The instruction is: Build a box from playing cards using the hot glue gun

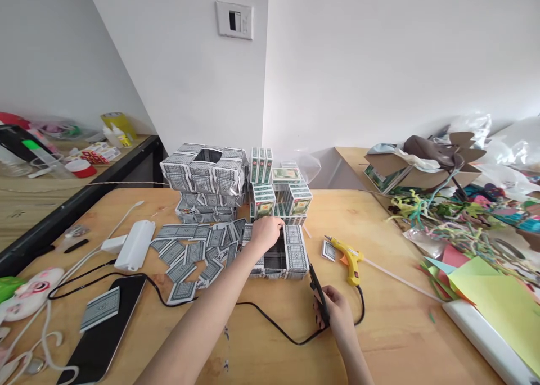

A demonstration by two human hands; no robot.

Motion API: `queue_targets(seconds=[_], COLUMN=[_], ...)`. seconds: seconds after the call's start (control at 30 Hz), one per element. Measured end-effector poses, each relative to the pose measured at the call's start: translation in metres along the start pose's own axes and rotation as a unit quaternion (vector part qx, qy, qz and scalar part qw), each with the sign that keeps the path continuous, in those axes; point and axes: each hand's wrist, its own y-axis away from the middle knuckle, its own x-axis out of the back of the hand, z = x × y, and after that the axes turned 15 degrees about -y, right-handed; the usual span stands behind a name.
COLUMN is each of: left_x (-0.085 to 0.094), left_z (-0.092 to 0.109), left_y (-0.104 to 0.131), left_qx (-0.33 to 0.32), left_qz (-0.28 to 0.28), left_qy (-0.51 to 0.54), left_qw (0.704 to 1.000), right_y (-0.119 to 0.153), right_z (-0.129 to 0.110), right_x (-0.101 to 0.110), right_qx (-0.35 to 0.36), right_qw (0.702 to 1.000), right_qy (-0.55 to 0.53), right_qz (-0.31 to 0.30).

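Note:
My left hand (267,232) reaches over a box made of playing cards (296,253), its fingers closed at the box's back edge near the dark opening. Whatever those fingers pinch is too small to make out. Right of the box, my right hand (333,312) is closed on a black tool (319,295), which looks like scissors or pliers and points up toward the box's corner. A yellow glue gun (351,261) lies to the right, beside a single card (328,250). Loose cards (194,252) are spread left of the box.
Stacked card boxes (206,174) and green card packs (265,199) stand behind. A black cable (274,320) crosses the front. At left are a white power strip (135,245) and a tablet (105,334); coloured paper (498,300) and craft scraps (447,216) lie at right.

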Motion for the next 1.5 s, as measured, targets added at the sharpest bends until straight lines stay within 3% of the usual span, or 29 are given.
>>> queue_targets(seconds=[0.3,0.43,0.57,0.63,0.7,0.77,0.83,0.9,1.0,1.1,1.37,1.5], left_x=[0.004,0.020,0.046,0.056,0.060,0.055,0.039,0.018,-0.009,-0.018,-0.004,-0.006], left_z=[-0.004,-0.005,-0.020,-0.039,-0.063,-0.086,-0.103,-0.111,-0.111,-0.105,-0.081,-0.082], left_y=[-0.001,0.001,0.027,0.050,0.074,0.097,0.114,0.123,0.125,0.121,0.127,0.134], left_qx=[-0.007,-0.029,-0.047,-0.002,0.103,0.208,0.248,0.252,0.306,0.305,0.208,0.163], left_qz=[-0.009,-0.019,-0.001,0.044,0.084,0.092,0.016,-0.039,-0.002,-0.015,-0.051,-0.046], left_qy=[0.056,0.118,0.182,0.261,0.255,0.182,0.150,0.199,0.287,0.334,0.508,0.498], left_qw=[0.998,0.992,0.982,0.964,0.958,0.957,0.957,0.946,0.908,0.892,0.834,0.850], right_y=[0.002,0.005,0.003,0.001,-0.001,-0.002,-0.001,-0.001,-0.001,-0.002,-0.009,-0.021], right_z=[-0.002,-0.003,-0.002,-0.001,0.000,0.000,0.000,-0.001,-0.002,-0.001,0.002,-0.008], right_x=[-0.001,-0.003,-0.002,-0.001,0.000,0.000,0.000,0.000,0.000,0.000,0.004,-0.006], right_qx=[0.013,0.020,0.016,0.010,0.007,0.008,0.011,0.014,0.016,0.015,0.008,0.070], right_qw=[1.000,1.000,1.000,1.000,1.000,1.000,1.000,1.000,1.000,1.000,0.999,0.986], right_qy=[0.016,0.020,0.014,0.011,0.010,0.011,0.014,0.017,0.013,-0.002,-0.043,-0.147], right_qz=[0.001,0.003,0.004,0.003,0.005,0.006,0.007,0.007,0.007,0.005,0.024,0.019])
